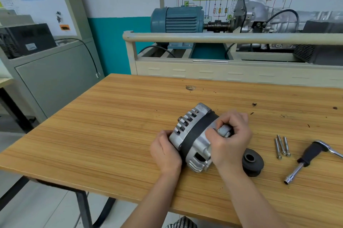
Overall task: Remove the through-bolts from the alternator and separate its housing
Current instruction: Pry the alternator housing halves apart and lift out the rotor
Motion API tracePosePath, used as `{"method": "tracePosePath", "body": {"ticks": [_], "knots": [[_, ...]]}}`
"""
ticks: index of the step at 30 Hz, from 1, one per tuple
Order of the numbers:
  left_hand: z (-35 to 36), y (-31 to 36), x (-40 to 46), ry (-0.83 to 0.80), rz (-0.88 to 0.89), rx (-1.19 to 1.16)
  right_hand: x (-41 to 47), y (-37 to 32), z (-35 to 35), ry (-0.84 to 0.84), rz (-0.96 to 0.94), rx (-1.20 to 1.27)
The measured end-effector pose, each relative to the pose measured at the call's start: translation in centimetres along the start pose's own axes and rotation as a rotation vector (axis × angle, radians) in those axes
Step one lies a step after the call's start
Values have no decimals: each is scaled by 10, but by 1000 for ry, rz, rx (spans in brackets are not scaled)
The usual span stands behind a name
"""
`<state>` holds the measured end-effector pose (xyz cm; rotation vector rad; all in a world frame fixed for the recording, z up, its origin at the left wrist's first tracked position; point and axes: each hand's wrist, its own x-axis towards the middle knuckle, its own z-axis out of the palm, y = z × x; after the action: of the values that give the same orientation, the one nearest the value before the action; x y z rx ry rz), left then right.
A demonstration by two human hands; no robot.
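Alternator lying on its side on a wooden table with straight, streaked grain and a few dark specks. Its housing is showing as two ribbed, slotted shells of dull cast metal, with a smooth black band running round the middle between them. The left hand is bracing the slotted end shell, its fingers curled against the casting. The right hand is wrapping over the opposite end, its fingers and thumb closing round a short, bright metal stub projecting there.

Just beside the right wrist, a black pulley is resting on the table: a matte, rounded ring with a round central bore. Further right, three through-bolts are lying side by side, slender and bright, heads toward the near edge. Next to them a socket wrench is lying at an angle, with a black grip, a chromed cranked bar and a tubular socket end.

Behind the table, a cream metal trainer bench is carrying a finned blue electric motor coupled to grey cast machinery.
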<state>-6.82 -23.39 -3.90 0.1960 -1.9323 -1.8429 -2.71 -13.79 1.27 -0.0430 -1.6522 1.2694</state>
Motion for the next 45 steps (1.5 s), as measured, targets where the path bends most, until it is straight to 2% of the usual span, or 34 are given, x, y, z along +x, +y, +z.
{"method": "tracePosePath", "body": {"ticks": [3,7,14,18,23,26,28,36,45], "knots": [[8,-1,0,-6,-30,-23,9,0,-5,62,125,36],[16,-6,7,-74,-1,-34,9,0,-12,-5,128,-32],[18,-5,14,-141,-88,-100,10,-4,-16,-86,-181,-213],[18,-1,14,-178,-105,-97,21,-4,-21,-207,-386,-264],[18,21,9,-279,138,-180,24,-1,-24,-241,-336,-279],[23,30,11,-244,54,-139,21,-3,-19,-166,-291,-263],[25,32,14,-212,57,-75,20,-4,-16,-139,-274,-205],[34,28,30,-280,33,-24,19,-6,-15,-128,-284,-184],[34,26,30,-276,41,-38,16,-7,-18,-140,-335,-148]]}}
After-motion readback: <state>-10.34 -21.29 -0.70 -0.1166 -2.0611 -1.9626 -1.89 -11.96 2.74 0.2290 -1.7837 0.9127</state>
